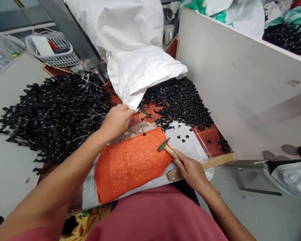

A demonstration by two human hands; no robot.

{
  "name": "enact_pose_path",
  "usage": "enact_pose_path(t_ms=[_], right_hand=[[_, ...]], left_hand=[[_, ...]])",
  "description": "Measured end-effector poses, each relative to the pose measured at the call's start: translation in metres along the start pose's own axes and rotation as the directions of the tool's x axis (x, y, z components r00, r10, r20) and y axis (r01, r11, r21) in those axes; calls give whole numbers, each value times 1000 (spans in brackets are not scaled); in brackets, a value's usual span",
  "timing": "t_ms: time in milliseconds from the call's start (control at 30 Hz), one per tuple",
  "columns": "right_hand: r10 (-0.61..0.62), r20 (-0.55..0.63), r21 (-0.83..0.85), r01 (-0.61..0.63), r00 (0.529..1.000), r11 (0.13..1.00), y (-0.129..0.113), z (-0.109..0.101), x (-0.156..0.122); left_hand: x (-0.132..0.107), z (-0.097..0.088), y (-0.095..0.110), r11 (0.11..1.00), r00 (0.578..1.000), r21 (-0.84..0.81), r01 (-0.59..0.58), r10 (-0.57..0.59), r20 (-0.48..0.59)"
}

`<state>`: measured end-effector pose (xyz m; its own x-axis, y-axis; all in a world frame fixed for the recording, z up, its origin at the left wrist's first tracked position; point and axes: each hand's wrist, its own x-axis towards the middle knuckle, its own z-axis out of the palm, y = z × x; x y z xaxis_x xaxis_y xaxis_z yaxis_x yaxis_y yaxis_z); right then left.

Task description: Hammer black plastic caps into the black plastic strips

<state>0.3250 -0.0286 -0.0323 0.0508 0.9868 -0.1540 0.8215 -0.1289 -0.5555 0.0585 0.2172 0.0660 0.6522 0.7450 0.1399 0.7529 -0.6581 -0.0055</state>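
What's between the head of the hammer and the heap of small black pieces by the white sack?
In the head view, the edge of the orange cloth, then a stretch of white sheet with a few loose black pieces on it.

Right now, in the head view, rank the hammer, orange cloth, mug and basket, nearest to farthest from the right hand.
1. Hammer, gripped in the right hand
2. Orange cloth, to the hand's left
3. Mug, at the back
4. Basket, back left

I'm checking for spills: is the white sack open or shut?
Open: the white sack gapes over small black parts, with the left hand at its lower corner.
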Motion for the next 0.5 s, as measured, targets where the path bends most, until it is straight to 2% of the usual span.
enact_pose_path(t_ms=[100, 200, 267, 333, 400, 500], right_hand=[[-5, -13, 1, 5, 1000, 1000, 1, 0, -1], [-9, -17, 5, 9, 1000, 1000, 1, -1, -2], [-9, -9, 1, 9, 1000, 1000, 1, -2, -2], [-12, 0, -8, 12, 1000, 1000, 2, -1, -2], [-7, 5, -16, 7, 1000, 1000, 2, 0, -1], [-2, -5, -8, 2, 1000, 1000, 1, 0, 0]], left_hand=[[45, 49, 14, 991, 991, 3, -135, 135, 10], [74, 73, 7, 966, 966, -22, -256, 257, 38], [84, 76, 1, 944, 943, -23, -329, 330, 55], [90, 72, -1, 942, 941, -20, -336, 337, 34], [91, 63, 1, 963, 965, -62, -263, 263, 1], [84, 48, 10, 961, 997, -265, -72, 63, -42]])
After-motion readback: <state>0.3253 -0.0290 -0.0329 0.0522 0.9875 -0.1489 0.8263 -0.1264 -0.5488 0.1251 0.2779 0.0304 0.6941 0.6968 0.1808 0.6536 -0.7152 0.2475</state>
